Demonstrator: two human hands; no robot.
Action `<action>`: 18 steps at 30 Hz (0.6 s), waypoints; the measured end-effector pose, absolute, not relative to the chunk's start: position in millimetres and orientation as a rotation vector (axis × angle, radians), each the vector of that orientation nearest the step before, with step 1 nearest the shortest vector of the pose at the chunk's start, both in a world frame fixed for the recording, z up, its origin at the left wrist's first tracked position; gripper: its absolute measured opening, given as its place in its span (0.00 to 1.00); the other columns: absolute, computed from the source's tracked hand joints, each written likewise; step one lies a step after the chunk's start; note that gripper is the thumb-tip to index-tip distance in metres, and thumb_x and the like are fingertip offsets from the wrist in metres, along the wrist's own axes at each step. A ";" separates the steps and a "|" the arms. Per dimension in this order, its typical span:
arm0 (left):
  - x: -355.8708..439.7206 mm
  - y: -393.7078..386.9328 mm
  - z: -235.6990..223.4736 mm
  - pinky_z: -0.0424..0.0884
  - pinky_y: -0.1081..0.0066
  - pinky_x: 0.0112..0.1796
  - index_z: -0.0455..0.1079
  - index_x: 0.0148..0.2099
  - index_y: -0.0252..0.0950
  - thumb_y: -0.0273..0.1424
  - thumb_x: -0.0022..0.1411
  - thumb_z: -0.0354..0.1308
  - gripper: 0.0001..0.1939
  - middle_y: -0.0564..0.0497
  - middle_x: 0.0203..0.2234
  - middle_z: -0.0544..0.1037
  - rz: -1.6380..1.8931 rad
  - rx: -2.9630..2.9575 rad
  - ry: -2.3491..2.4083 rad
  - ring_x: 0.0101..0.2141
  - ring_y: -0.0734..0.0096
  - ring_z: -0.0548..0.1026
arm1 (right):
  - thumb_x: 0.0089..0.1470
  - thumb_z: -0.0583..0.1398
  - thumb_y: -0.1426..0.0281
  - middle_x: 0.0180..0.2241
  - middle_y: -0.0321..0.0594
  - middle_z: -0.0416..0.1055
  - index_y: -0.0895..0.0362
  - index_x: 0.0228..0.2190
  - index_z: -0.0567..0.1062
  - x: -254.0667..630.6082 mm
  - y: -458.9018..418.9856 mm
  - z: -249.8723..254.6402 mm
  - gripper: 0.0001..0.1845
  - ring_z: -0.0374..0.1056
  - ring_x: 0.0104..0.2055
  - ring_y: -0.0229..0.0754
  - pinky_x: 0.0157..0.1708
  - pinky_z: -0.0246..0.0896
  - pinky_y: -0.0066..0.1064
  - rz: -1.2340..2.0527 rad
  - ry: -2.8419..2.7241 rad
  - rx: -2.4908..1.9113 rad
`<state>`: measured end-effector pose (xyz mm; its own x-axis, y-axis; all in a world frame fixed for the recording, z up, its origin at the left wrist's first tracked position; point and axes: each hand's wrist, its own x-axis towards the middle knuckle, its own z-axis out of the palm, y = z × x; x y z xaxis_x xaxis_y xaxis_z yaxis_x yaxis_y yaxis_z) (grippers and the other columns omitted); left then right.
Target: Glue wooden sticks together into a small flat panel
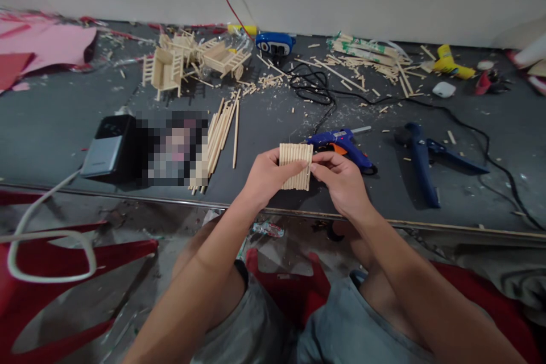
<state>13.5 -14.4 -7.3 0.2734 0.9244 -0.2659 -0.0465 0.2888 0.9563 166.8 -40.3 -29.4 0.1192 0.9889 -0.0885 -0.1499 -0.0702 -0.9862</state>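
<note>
Flat panel of pale round wooden sticks [295, 175] pinched in left hand [273, 173]; right hand [339, 178] closed at its right edge

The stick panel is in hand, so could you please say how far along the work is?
Small wooden models behind look finished. In hand is the stick panel, its sticks side by side, gripped by the left hand, with the right hand at its edge. Loose sticks lie unused, so work may remain.
</note>
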 end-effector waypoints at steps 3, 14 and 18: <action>13.7 -14.5 -6.3 0.70 0.71 0.30 0.75 0.40 0.34 0.35 0.48 0.65 0.16 0.48 0.32 0.79 0.840 1.048 1.081 0.28 0.71 0.74 | 0.42 0.66 0.69 0.28 0.33 0.72 0.54 0.29 0.76 167.0 -41.0 -30.4 0.08 0.66 0.29 0.34 0.35 0.63 0.31 1.220 -0.982 -1.218; 13.1 -14.7 -6.0 0.70 0.71 0.31 0.75 0.39 0.34 0.36 0.47 0.66 0.16 0.49 0.32 0.79 0.828 1.058 1.089 0.29 0.71 0.74 | 0.42 0.66 0.69 0.27 0.32 0.72 0.54 0.29 0.76 166.0 -41.9 -29.6 0.08 0.65 0.28 0.34 0.34 0.62 0.31 1.220 -0.954 -1.208; 12.9 -14.6 -7.0 0.70 0.70 0.32 0.75 0.40 0.34 0.36 0.48 0.65 0.17 0.48 0.33 0.79 0.827 1.070 1.077 0.30 0.70 0.75 | 0.42 0.66 0.70 0.26 0.32 0.71 0.54 0.29 0.76 165.6 -42.3 -29.6 0.07 0.65 0.28 0.33 0.34 0.62 0.31 1.225 -0.947 -1.195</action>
